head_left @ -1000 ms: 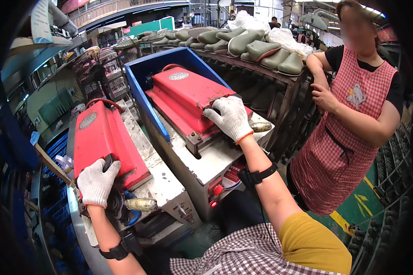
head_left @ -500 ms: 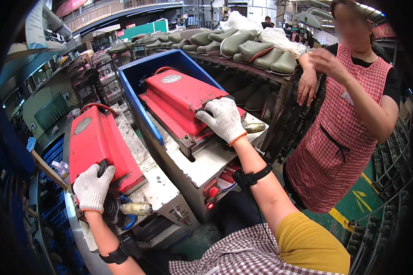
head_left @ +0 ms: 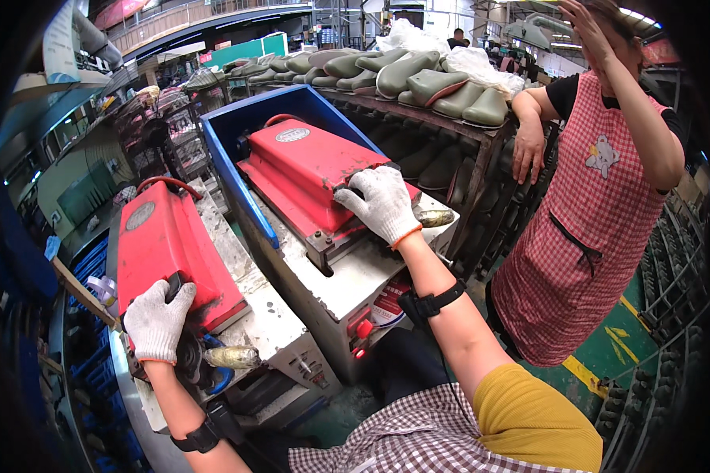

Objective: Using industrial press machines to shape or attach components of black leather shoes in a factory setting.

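Observation:
Two machines with long red metal covers stand side by side before me. My left hand (head_left: 160, 319), in a white knit glove, is closed round a black handle (head_left: 178, 284) at the near end of the left red cover (head_left: 173, 244). My right hand (head_left: 383, 203), gloved the same way, grips the near end of the right red cover (head_left: 315, 162); its fingertips curl over the edge, partly hidden. Below my left hand a tape-wrapped lever (head_left: 233, 357) sticks out. A similar lever (head_left: 435, 217) shows beside my right wrist.
A blue bin-like surround (head_left: 248, 185) encloses the right machine. Behind it, a rack (head_left: 457, 126) carries many green shoe-shaped pieces (head_left: 406, 72). A co-worker in a pink checked apron (head_left: 580, 213) leans on it at right. A red button (head_left: 364, 329) sits on the machine's front.
My hands stay on the two red covers with no clear movement. The co-worker has raised one hand to the head and turned slightly, showing more of the apron's front.

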Demonstrator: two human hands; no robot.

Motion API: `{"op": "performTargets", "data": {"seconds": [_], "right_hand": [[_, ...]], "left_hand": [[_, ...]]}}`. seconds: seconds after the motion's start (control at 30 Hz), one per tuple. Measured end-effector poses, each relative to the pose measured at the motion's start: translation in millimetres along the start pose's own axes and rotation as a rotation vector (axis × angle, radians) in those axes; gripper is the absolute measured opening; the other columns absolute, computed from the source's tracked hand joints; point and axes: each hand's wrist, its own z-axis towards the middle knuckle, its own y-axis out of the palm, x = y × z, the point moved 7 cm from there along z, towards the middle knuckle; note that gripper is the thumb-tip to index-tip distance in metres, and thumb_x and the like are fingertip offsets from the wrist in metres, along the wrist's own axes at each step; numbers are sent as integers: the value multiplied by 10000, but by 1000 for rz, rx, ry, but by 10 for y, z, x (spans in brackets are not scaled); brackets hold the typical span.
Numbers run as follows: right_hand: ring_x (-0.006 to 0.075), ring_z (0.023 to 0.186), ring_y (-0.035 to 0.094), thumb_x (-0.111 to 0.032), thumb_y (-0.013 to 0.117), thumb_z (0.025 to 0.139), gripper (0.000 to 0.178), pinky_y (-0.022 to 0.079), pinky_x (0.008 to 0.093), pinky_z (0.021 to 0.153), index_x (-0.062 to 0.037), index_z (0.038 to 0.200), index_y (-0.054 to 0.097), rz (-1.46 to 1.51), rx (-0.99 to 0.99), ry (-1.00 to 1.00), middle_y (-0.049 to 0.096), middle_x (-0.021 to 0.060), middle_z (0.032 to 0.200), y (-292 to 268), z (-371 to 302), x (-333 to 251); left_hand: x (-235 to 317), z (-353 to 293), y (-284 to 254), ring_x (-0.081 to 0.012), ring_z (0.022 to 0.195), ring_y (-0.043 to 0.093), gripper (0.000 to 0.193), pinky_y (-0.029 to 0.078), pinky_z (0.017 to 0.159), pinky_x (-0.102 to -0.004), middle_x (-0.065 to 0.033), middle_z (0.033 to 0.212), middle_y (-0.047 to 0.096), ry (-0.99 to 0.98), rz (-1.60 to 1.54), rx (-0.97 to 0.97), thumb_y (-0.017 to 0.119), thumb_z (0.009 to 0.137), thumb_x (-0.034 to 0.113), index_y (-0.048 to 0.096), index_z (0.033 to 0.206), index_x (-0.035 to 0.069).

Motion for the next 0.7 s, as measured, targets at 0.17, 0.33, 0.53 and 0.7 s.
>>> {"op": "performTargets", "data": {"seconds": [0.17, 0.33, 0.53, 0.7], "right_hand": [[339, 873, 666, -452, 761, 894, 342, 464, 468, 870, -116, 830, 759, 2, 14, 8, 717, 113, 823, 6, 1, 7], [341, 873, 666, -447, 765, 890, 335, 466, 473, 867, -118, 826, 759, 11, 16, 9, 718, 115, 825, -4, -24, 45], [340, 852, 673, -438, 769, 885, 335, 478, 470, 857, -115, 800, 753, 26, -8, 3, 709, 114, 795, -25, 8, -43], [337, 859, 671, -450, 762, 889, 344, 469, 470, 871, -113, 817, 758, 26, 3, 17, 710, 114, 801, -44, -26, -32]], "left_hand": [[-1, 10, 5, -438, 827, 703, 529, 520, 725, -521, -230, 819, 703, 7, -8, 15, 711, 889, 574, 708, 841, 47], [30, 7, 15, -440, 836, 706, 525, 525, 734, -519, -226, 829, 710, 0, -4, -9, 709, 888, 576, 714, 849, 53], [0, -16, -19, -424, 824, 721, 527, 540, 741, -519, -212, 815, 724, -14, 18, -8, 715, 865, 599, 728, 848, 73], [-48, -19, 31, -406, 791, 730, 539, 546, 724, -514, -199, 770, 720, -2, 37, 22, 729, 838, 626, 713, 803, 88]]}}
